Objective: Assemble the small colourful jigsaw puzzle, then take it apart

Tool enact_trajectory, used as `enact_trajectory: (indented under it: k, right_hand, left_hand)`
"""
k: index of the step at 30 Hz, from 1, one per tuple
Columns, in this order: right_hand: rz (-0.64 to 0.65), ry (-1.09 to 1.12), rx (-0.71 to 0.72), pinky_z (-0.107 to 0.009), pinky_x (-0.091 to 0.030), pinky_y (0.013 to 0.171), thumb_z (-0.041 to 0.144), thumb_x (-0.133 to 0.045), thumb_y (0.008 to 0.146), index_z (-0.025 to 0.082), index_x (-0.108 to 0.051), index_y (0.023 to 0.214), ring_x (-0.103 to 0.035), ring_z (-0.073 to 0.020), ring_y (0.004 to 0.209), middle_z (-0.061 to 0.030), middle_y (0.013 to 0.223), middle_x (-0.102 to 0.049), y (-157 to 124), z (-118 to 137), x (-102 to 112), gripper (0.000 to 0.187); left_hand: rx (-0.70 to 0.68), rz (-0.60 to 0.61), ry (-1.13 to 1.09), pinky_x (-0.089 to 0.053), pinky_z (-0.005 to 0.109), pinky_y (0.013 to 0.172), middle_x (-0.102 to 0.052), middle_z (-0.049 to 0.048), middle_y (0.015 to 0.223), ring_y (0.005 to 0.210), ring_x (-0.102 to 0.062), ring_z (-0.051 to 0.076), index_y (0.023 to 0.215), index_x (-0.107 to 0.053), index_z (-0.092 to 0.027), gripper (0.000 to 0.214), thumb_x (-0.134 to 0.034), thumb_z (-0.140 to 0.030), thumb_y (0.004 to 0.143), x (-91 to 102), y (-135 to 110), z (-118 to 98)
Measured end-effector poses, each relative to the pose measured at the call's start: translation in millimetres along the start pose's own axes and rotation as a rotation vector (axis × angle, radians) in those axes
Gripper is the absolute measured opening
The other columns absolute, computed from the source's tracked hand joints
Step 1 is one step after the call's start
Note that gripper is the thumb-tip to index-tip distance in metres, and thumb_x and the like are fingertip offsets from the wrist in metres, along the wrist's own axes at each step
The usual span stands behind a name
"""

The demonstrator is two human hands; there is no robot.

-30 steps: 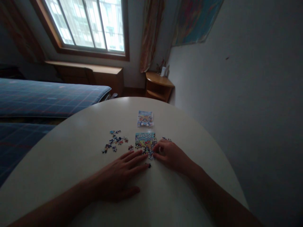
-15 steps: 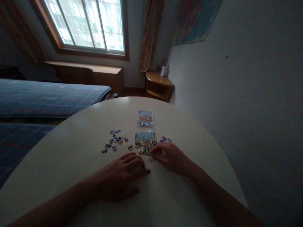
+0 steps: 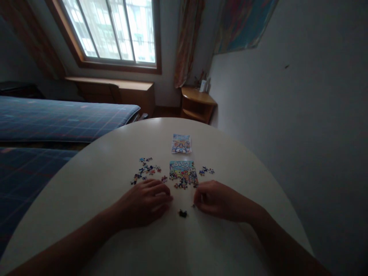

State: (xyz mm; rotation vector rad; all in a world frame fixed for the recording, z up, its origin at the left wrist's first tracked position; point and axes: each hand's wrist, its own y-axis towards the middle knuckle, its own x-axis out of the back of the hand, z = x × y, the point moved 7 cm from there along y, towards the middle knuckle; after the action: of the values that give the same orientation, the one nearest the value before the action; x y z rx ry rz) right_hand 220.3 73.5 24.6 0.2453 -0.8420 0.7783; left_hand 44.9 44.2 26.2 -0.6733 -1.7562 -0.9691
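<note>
A partly joined jigsaw puzzle [image 3: 183, 172] with colourful print lies on the round white table [image 3: 115, 153]. My right hand [image 3: 217, 199] is just below its lower right corner, fingertips pinched on a small puzzle piece [image 3: 193, 206] that pokes out beneath them. To the left, my left hand [image 3: 146, 201] rests on the table with nothing in it, fingers loosely bent and apart. Between the hands and closer to me lies a loose dark puzzle piece [image 3: 183, 213]. A single reddish piece [image 3: 164, 178] sits beyond my left fingers.
A scatter of loose puzzle pieces [image 3: 146, 169] lies left of the puzzle, and a few more pieces [image 3: 206, 170] lie to its right. Behind the puzzle is a printed picture sheet [image 3: 181, 144]. A wall [image 3: 276, 134] runs along the right; a plaid mattress [image 3: 66, 120] stands left.
My left hand has drawn back from the dark piece, which now lies uncovered. My right hand has moved from the puzzle's lower edge slightly towards me with a small piece. The view has shifted slightly.
</note>
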Motion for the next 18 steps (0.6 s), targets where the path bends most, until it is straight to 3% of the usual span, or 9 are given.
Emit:
enact_trajectory:
  k: [4, 9, 12, 18]
  right_hand:
    - [0.026, 0.024, -0.025, -0.023, -0.044, 0.064, 0.01, -0.062, 0.078, 0.019, -0.069, 0.083, -0.059, -0.0122, 0.069, 0.0, 0.077, -0.067, -4, -6, 9, 0.013]
    - [-0.138, -0.05, -0.153, -0.025, -0.044, 0.064, 0.018, -0.06, 0.083, 0.019, -0.068, 0.087, -0.058, -0.0141, 0.07, -0.002, 0.08, -0.067, -8, -34, 35, 0.009]
    - [-0.209, -0.093, -0.249, -0.026, -0.042, 0.062, 0.022, -0.059, 0.085, 0.019, -0.07, 0.094, -0.057, -0.0147, 0.067, -0.0029, 0.079, -0.067, -11, -53, 48, 0.014]
    - [-0.187, -0.125, -0.32, -0.026, -0.041, 0.06, 0.024, -0.058, 0.084, 0.018, -0.069, 0.092, -0.057, -0.0152, 0.066, -0.0035, 0.077, -0.066, -12, -67, 49, 0.014]
  left_hand:
    - [0.086, -0.074, 0.083, -0.055, 0.042, 0.092, -0.07, 0.0046, 0.116, 0.107, -0.064, 0.022, 0.108, -0.064, -0.022, 0.02, -0.048, -0.02, 0.096, 5.0, -7, 19]
    - [0.161, -0.106, 0.13, -0.056, 0.045, 0.094, -0.069, 0.0047, 0.122, 0.112, -0.063, 0.024, 0.115, -0.063, -0.022, 0.024, -0.05, -0.02, 0.095, 4.0, -8, 29]
    - [0.199, -0.096, 0.145, -0.057, 0.043, 0.091, -0.07, 0.0045, 0.119, 0.108, -0.065, 0.024, 0.112, -0.064, -0.021, 0.021, -0.049, -0.021, 0.097, 1.2, -5, 34]
    - [0.203, -0.15, 0.177, -0.058, 0.035, 0.081, -0.073, 0.0028, 0.102, 0.094, -0.068, 0.019, 0.095, -0.067, -0.021, 0.018, -0.05, -0.025, 0.099, 0.2, -5, 38]
